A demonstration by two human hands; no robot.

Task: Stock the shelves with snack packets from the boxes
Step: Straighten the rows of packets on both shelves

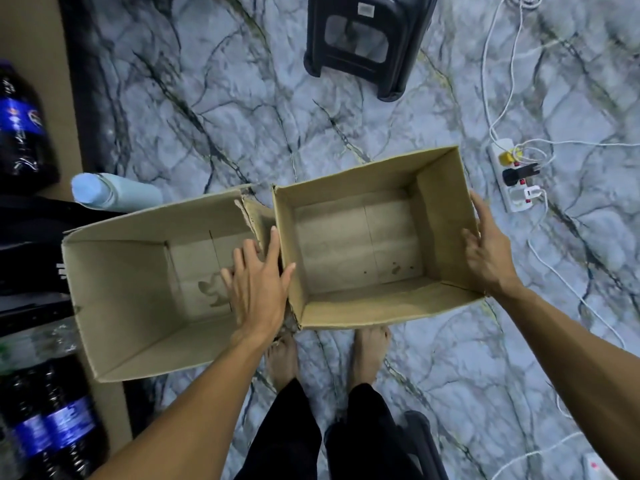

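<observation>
Marble-patterned floor [207, 98] lies under two open cardboard boxes side by side, the left box [121, 306] and the right box [346, 306]. The left hand [258, 285] lies flat between them, fingers straight, thumb over the right box's rim. The right hand [485, 251] grasps that box's far wall, fingers curled inside. Dark bottles [20, 133] at the left edge are cut off and blurred. One black stool [367, 39] stands beyond.

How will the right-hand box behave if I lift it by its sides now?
Probably very light: the right-hand box looks empty. Its thin cardboard walls may bow inward under squeezing. The right hand grips one wall.
</observation>
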